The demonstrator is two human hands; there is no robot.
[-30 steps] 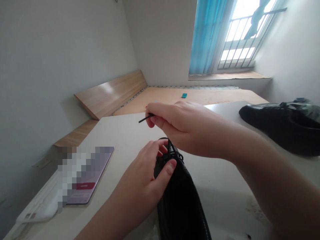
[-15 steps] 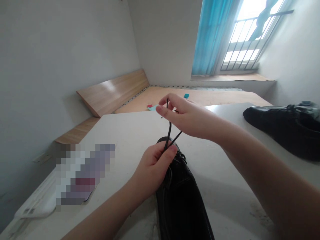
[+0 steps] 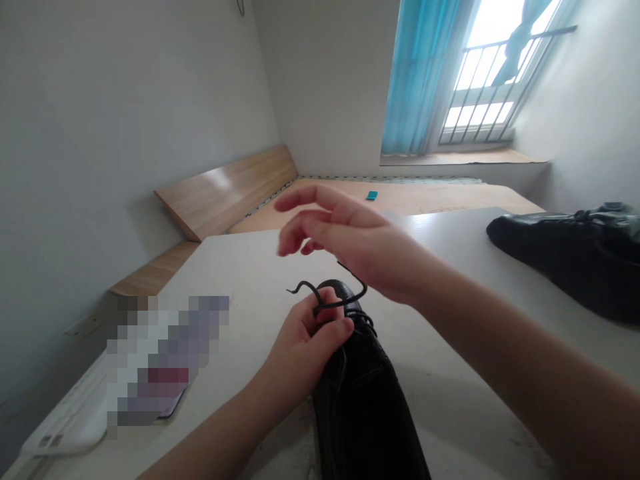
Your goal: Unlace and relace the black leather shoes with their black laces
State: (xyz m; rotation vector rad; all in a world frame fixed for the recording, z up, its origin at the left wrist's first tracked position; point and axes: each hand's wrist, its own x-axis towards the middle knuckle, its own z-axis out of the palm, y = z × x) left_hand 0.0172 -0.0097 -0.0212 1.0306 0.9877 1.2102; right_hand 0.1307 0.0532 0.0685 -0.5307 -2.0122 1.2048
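Note:
A black lace-up shoe [image 3: 370, 400] lies in front of me on the white table, its toe pointing away. My left hand [image 3: 305, 340] is over the front of the shoe, thumb and fingers pinched on its black shoelace [image 3: 356, 298]. One loose lace end curls up to the left above that hand. Another length loops right and rises to the underside of my right hand [image 3: 345, 233], where its tip is partly hidden. The right hand hovers above the toe with curved, parted fingers, and I see nothing gripped in them.
A second black shoe [image 3: 565, 257] rests at the right of the white table [image 3: 235, 267]. On the left are a blurred-out flat item [image 3: 170, 360] and a white object [image 3: 70, 427]. Behind stands a wooden bed frame [image 3: 230, 187] with a small teal piece [image 3: 372, 195] on it.
My right hand has opened its fingers and shifted left; the lace it had pulled upward now hangs slack in curls. My left hand keeps its pinch in nearly the same place.

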